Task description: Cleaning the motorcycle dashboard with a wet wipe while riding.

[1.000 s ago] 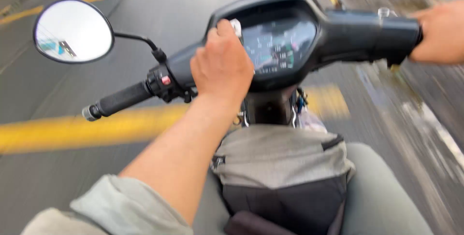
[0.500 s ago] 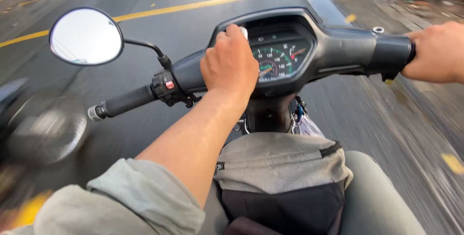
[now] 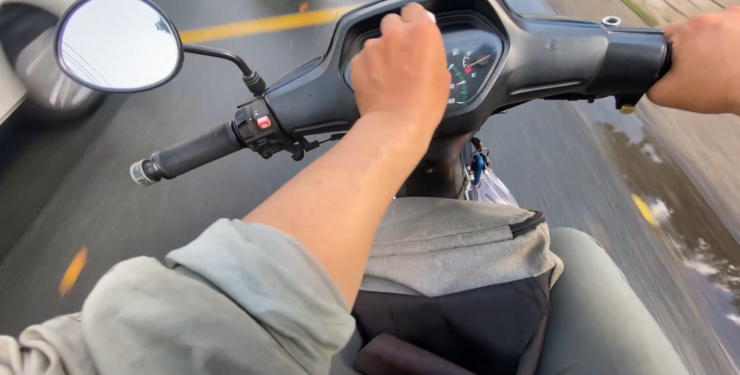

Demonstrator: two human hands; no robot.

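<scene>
Instrument dial (image 3: 472, 74): one, set in the black scooter dashboard (image 3: 539, 51); rounded glass face, dark ground, white, green and red markings; left half hidden behind the left hand (image 3: 402, 67).

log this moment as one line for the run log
left hand: fist on instrument panel, off left grip | right hand: on right grip | mirror at left | grey bag in lap

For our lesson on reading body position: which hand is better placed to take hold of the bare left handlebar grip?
Probably the left hand: it rests on the dashboard, on the same side as the unheld left grip. The right hand is wrapped around the right grip.
</scene>
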